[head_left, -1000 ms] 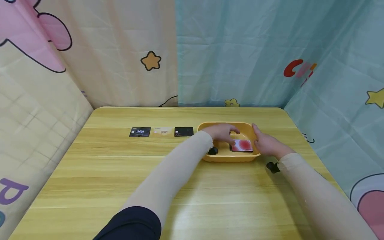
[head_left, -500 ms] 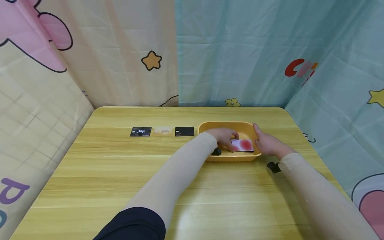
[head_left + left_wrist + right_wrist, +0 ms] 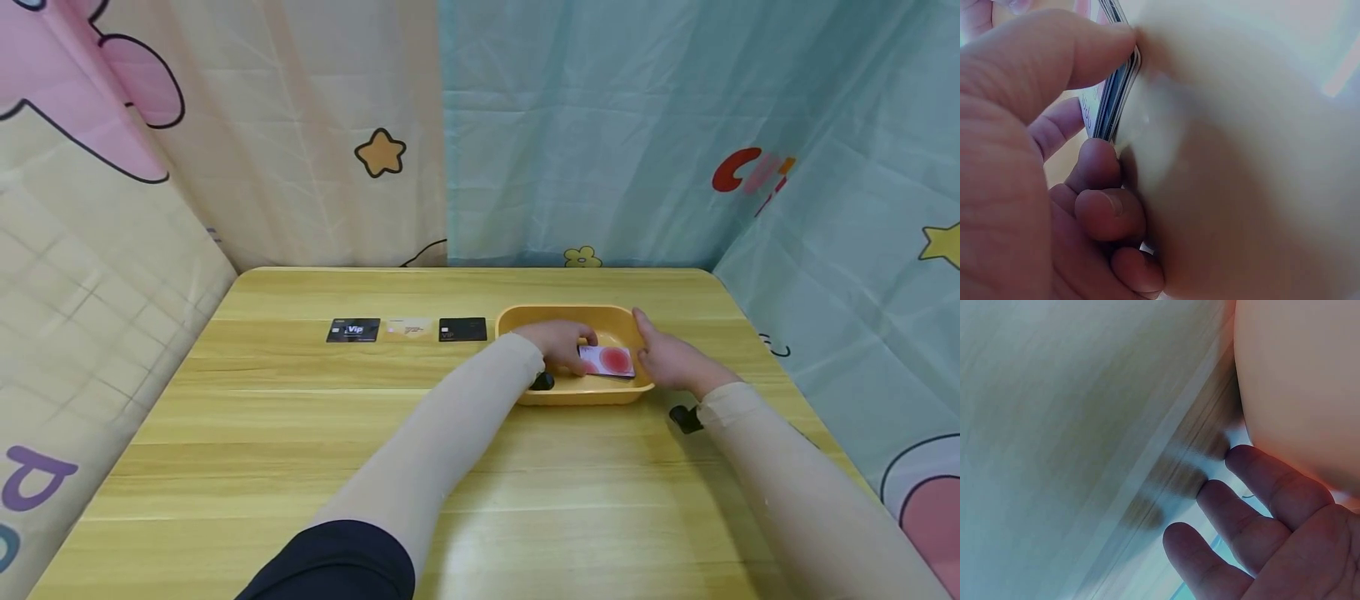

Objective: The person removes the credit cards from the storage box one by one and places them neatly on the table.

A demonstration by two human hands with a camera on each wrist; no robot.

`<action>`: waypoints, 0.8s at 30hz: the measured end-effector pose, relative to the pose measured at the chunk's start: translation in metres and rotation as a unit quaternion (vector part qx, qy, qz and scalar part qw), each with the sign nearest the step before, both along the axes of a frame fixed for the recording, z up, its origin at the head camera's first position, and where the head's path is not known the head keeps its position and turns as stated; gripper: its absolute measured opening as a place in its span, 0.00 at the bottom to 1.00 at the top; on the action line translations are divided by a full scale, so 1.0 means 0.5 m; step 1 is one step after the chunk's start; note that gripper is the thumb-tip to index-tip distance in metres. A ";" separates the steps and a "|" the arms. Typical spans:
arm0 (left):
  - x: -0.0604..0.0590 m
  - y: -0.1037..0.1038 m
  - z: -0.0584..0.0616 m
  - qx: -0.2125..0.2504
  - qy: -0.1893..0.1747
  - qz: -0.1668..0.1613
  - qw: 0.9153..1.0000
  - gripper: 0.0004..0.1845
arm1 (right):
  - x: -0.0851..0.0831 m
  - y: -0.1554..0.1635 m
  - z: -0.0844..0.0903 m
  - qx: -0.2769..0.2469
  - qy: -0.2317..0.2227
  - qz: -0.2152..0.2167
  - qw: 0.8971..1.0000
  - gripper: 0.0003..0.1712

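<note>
Left hand [image 3: 558, 346] covers the 9 o'clock end of the card stack [image 3: 609, 362]; card count can't be read, even edge-on in the left wrist view [image 3: 1116, 94], too blurred. Tray [image 3: 525, 318] floor mostly hidden under hands and cards. Right hand [image 3: 667, 362]: fingers at the tray's 3 o'clock wall go out of sight in head view; right wrist view shows three fingertips [image 3: 1260, 487], thumb cut off, tray wall [image 3: 1297, 381] just a blur. Print on the three table cards, black [image 3: 353, 331], tan [image 3: 408, 330], black [image 3: 462, 330], too small beyond "Vip". Small black objects at each wrist [image 3: 542, 382] [image 3: 681, 417] partly hidden, can't identify.
</note>
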State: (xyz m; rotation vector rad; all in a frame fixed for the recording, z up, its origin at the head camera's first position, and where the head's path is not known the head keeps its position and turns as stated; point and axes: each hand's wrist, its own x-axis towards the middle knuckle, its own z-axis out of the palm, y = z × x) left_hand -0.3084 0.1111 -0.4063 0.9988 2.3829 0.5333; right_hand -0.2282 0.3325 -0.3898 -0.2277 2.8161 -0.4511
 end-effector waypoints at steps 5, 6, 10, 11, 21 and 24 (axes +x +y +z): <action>-0.002 0.004 -0.006 -0.004 0.003 0.008 1.000 0.28 | 0.002 -0.001 0.002 0.004 -0.003 -0.001 1.000 0.43; -0.001 0.004 -0.006 -0.003 0.000 0.011 1.000 0.28 | 0.002 -0.002 0.003 0.004 -0.004 0.000 1.000 0.43; 0.001 0.006 -0.004 -0.001 -0.018 0.024 1.000 0.31 | 0.002 -0.002 0.003 -0.001 -0.007 -0.004 1.000 0.43; 0.001 0.006 -0.004 -0.002 -0.021 0.027 0.999 0.31 | 0.003 -0.002 0.003 -0.002 -0.008 -0.005 1.000 0.43; 0.002 0.005 -0.001 -0.003 -0.010 0.024 1.000 0.30 | 0.003 -0.004 0.004 0.007 -0.006 -0.004 1.000 0.42; 0.000 0.006 -0.003 0.000 -0.004 0.024 1.000 0.29 | 0.003 -0.004 0.004 0.006 -0.007 -0.007 1.000 0.43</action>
